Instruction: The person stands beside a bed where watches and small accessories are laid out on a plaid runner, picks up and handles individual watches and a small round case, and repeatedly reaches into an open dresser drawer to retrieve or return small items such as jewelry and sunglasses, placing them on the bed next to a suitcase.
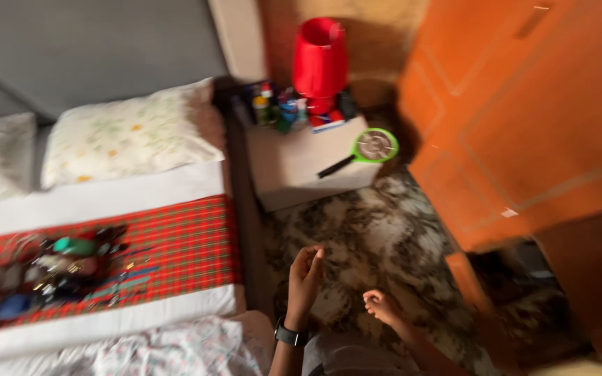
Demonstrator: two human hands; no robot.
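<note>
While bed [106,209] beside, both hands empty: left hand [306,275], right hand [382,306].

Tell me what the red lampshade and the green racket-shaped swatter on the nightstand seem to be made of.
The red lampshade looks like matte fabric or plastic; blur leaves it open. The green racket-shaped swatter looks like glossy plastic with a metal mesh centre and a black handle.

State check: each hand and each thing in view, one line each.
Left hand: raised, fingers curled, empty, watch on wrist.
Right hand: loosely curled, empty.
Lamp: upright on the bedside table, not visibly lit.
Racket-shaped swatter: lying flat at the table's edge.
Bottles: standing, crowded beside the lamp.
Pillow: lying at the head of the bed.
Small items: heaped on the red plaid cloth; too blurred to identify.
</note>
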